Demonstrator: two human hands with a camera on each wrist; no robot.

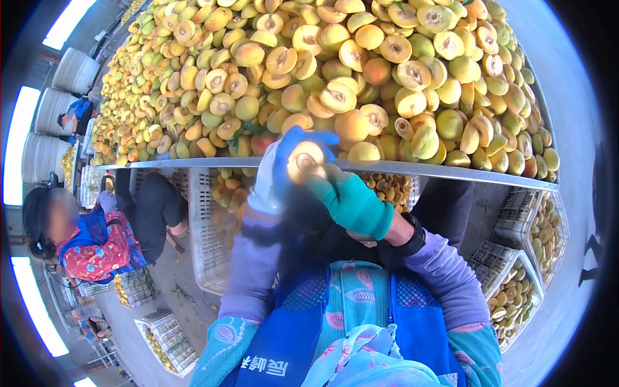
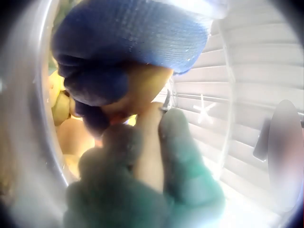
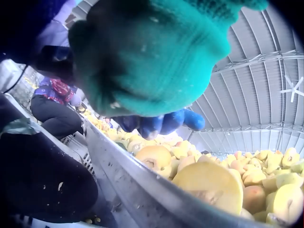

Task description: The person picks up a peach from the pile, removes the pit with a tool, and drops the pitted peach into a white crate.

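Note:
My left hand [image 1: 276, 171], in a blue and white glove, grips a halved peach [image 1: 303, 161] over the near edge of the heap. Its cut face, with a brown centre, is turned up in the head view. Close against it is my right hand [image 1: 358, 201] in a green glove. In the left wrist view its green fingers [image 2: 185, 156] pinch a small tool with a pale handle [image 2: 151, 147] and a thin metal tip [image 2: 166, 99] beside the peach. In the right wrist view the back of the green glove hides the tool and the held peach.
A large heap of halved peaches [image 1: 258, 84] lies behind a metal table rim [image 1: 445, 171]. Below stand white plastic crates [image 1: 207, 238], and more peach-filled crates [image 1: 516, 293] are at right. Another person [image 1: 109, 238] sits at left. White tubs [image 1: 55, 113] stand farther off.

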